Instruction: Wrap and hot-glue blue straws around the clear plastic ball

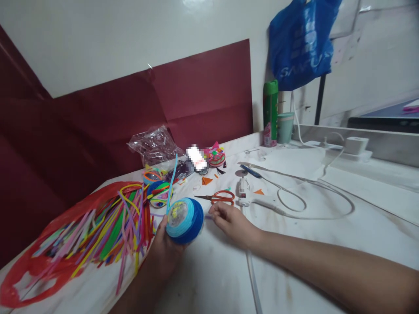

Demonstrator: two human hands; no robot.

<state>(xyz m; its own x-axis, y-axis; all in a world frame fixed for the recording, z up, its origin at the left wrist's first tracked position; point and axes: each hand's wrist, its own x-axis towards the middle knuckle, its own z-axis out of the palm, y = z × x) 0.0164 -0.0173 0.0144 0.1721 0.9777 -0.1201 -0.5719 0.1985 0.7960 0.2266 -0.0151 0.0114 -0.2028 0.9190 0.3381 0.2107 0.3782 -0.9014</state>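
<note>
My left hand [166,246] is wrapped round a ball [185,220] covered in coils of light blue and dark blue pipe cleaner. Its clear top shows yellow bits inside. A loose light blue pipe cleaner end [172,183] sticks up from its far left side. Just right of the ball is my right hand [232,222], its fingers curled together. Whether anything small is pinched in them is hidden. Scissors with orange handles [222,197] lie just beyond those fingers. A white glue gun [258,199] rests to the right of them, its cable trailing right.
Many coloured pipe cleaners [108,231] lie on a red plastic bag [75,205] at left. Behind are decorated balls [160,194], clear wrapping [155,144] and orange scraps [206,180]. A blue-handled tool [250,171], green can [270,113] and cup [285,127] stand or lie farther right.
</note>
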